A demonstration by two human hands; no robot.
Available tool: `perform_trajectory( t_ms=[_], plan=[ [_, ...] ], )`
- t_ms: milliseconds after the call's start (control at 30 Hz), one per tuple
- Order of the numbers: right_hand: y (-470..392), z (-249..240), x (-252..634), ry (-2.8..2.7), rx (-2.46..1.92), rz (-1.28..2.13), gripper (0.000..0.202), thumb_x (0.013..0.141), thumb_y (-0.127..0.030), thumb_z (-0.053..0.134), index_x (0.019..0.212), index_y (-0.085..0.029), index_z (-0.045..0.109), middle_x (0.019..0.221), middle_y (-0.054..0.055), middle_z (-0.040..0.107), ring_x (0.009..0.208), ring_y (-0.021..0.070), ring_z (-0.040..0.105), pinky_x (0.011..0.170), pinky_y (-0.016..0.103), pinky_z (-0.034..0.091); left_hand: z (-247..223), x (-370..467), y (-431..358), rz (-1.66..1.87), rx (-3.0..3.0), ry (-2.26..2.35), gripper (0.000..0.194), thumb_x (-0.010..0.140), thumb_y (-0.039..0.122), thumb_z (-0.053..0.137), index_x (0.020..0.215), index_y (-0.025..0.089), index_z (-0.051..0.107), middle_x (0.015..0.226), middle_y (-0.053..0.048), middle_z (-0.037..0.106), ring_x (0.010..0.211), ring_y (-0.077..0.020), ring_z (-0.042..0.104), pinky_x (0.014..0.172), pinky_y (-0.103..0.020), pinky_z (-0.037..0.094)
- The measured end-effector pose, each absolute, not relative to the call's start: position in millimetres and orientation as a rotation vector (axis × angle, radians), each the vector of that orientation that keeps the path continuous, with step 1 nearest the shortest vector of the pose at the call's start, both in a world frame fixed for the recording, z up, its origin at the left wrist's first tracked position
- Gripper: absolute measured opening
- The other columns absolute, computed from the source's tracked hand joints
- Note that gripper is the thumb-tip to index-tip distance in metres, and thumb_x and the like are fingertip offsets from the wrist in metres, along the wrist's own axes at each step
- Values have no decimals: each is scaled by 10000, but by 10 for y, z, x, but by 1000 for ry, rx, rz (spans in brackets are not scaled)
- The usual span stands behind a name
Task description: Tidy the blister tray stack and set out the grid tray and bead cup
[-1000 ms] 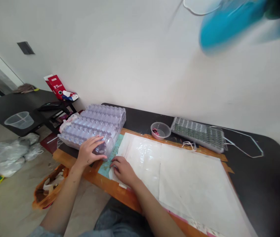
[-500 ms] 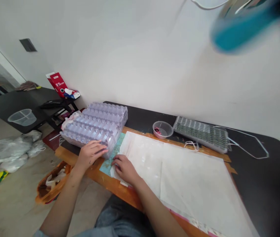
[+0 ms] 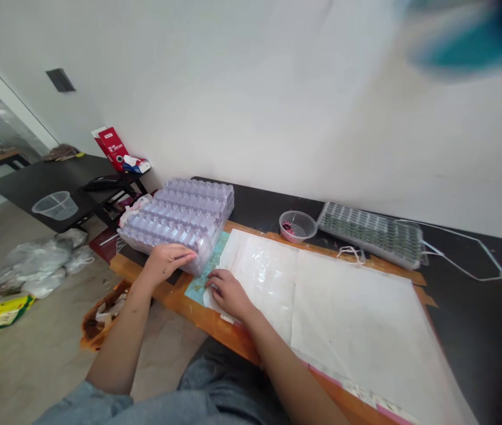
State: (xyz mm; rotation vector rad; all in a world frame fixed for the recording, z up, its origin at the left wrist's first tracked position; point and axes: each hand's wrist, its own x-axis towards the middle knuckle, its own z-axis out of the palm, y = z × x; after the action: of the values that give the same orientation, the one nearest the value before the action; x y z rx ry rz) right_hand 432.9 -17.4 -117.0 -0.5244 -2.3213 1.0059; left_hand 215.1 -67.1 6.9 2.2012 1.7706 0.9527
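Head view: left hand grip clasps the clear tray stack at its near corner; right hand lies flat, released, on white sheet.

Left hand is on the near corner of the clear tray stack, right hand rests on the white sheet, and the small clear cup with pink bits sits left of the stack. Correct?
Not quite. The head view shows the small clear cup to the right of the clear tray stack, not left. The rest holds: left hand on its near corner, right hand on the white sheet.

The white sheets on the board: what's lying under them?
Under the white sheets, a green mat peeks out at the left edge by the right hand, all on an orange board. Anything further beneath is covered.
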Motion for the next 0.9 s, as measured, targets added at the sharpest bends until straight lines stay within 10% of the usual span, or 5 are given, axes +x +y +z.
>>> perform_trajectory(
  t_ms=[200,900],
  plan=[
    [-178,-1195,4328,-2320,-516,995,283,807,-31,552,988,-200,690,1160,84,616,1111,212,550,1002,379,447,5,2183,-576,1193,1821,2009,309,919,429,577,832,195,758,663,-2,720,609,-173,673,617,-274,545],
    [-179,-1211,4327,-2327,-507,967,290,800,-24,563,997,-198,686,1158,82,619,1106,213,553,996,375,456,-44,2253,-769,1059,2494,1950,183,949,200,544,972,209,725,913,-38,741,875,-185,654,804,-307,500]
  ],
)
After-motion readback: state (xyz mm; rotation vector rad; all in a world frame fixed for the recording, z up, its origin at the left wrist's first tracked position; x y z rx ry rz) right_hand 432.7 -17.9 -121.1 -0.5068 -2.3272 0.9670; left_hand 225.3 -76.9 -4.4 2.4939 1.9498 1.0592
